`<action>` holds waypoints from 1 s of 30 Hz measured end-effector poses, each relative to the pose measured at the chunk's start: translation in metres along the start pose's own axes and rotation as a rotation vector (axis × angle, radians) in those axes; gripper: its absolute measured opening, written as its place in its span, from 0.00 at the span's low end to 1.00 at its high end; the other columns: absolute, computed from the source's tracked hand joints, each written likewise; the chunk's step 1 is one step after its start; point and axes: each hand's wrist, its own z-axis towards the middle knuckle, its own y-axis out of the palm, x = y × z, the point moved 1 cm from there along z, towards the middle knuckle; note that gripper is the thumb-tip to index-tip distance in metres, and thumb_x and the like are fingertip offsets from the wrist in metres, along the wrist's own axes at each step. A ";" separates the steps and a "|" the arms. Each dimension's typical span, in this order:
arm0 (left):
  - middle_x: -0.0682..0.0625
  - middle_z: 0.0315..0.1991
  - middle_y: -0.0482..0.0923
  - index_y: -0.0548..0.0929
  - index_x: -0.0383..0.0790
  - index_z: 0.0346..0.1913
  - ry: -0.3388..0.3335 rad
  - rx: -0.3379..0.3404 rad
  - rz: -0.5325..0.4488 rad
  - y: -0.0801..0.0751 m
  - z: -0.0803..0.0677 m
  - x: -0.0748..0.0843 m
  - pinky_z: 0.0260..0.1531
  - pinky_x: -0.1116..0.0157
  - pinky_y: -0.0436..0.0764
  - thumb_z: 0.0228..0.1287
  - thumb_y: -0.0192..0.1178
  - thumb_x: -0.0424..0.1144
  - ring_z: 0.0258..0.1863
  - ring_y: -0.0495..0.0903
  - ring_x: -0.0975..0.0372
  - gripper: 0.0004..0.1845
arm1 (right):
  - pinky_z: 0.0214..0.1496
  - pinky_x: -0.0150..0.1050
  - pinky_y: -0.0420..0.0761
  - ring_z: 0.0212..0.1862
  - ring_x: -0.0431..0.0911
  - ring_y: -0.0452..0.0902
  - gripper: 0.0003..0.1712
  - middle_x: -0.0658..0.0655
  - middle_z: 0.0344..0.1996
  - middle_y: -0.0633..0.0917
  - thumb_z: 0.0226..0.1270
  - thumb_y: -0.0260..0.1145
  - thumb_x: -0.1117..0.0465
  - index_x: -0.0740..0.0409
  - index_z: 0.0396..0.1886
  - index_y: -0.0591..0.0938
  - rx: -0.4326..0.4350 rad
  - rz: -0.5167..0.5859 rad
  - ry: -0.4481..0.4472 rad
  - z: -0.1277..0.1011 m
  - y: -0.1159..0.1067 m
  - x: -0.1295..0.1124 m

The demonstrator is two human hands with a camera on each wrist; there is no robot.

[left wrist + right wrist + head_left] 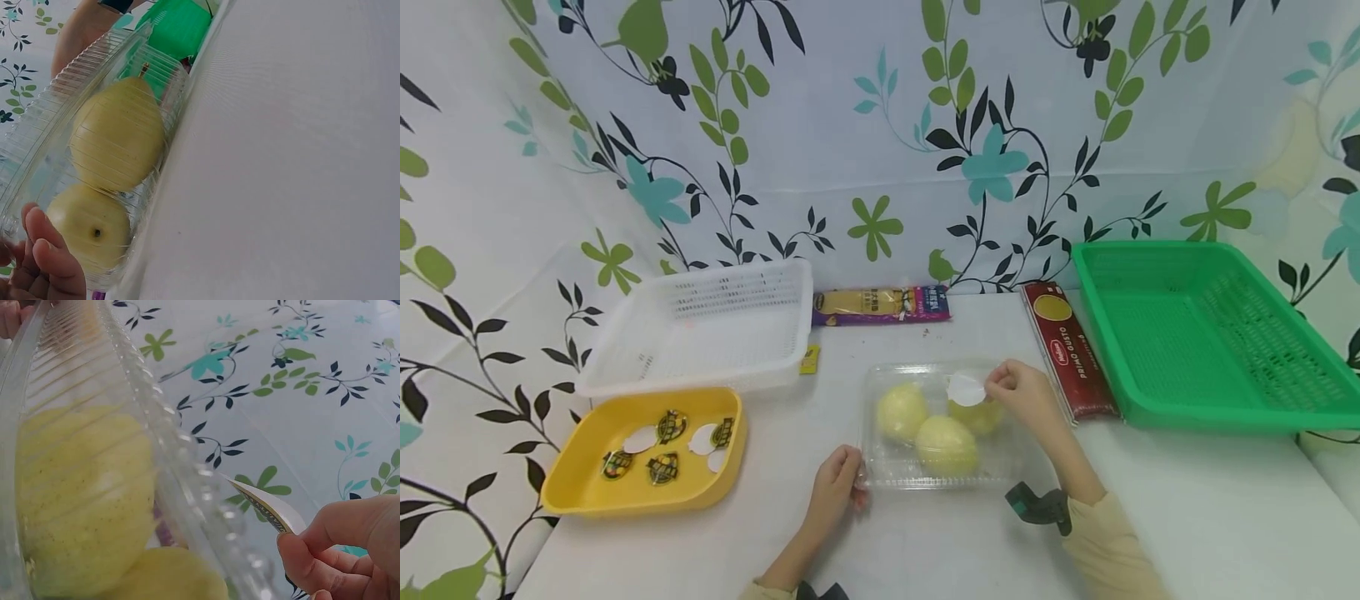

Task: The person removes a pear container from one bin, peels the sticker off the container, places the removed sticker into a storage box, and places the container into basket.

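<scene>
Three yellow pears [945, 446] lie inside a closed clear plastic box [1000, 468] on the table. My left hand [837, 482] holds the box at its front left corner, thumb and fingers at the rim. In the left wrist view, curled fingers [53, 256] show right beside the box wall. Above the back right part of the lid, my right hand [1021, 393] pinches a round sticker [966, 389] by its edge between thumb and forefinger. The sticker's white side faces up; the right wrist view shows a dark printed underside, with the sticker [269, 506] slightly bent.
At the left, a yellow tray [700, 496] holds several round stickers, some white side up. Behind it stands a white basket [700, 385]. A purple noodle packet [880, 306] lies at the back. On the right are a red pasta packet [1067, 350] and a green basket [1225, 417].
</scene>
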 end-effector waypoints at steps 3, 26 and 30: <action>0.48 0.16 0.70 0.68 0.27 0.29 0.033 -0.029 0.010 0.002 0.000 0.000 0.10 0.71 0.71 0.70 0.39 0.31 0.11 0.70 0.64 0.13 | 0.33 0.39 0.71 0.30 0.47 0.72 0.05 0.52 0.21 0.81 0.56 0.59 0.63 0.62 0.30 0.76 0.012 0.039 -0.010 -0.003 0.001 0.002; 0.51 0.13 0.64 0.67 0.22 0.34 0.074 0.030 0.126 0.000 -0.006 0.009 0.06 0.75 0.63 0.71 0.38 0.31 0.07 0.60 0.70 0.13 | 0.23 0.34 0.76 0.19 0.45 0.73 0.01 0.57 0.18 0.80 0.54 0.59 0.71 0.66 0.26 0.74 0.012 0.416 -0.055 0.010 0.024 -0.045; 0.51 0.13 0.65 0.67 0.22 0.34 0.058 0.025 0.100 0.001 -0.006 0.007 0.06 0.75 0.63 0.71 0.38 0.32 0.06 0.61 0.70 0.13 | 0.21 0.33 0.75 0.18 0.45 0.73 0.01 0.57 0.17 0.80 0.53 0.58 0.73 0.68 0.25 0.74 -0.026 0.488 -0.079 0.013 0.033 -0.059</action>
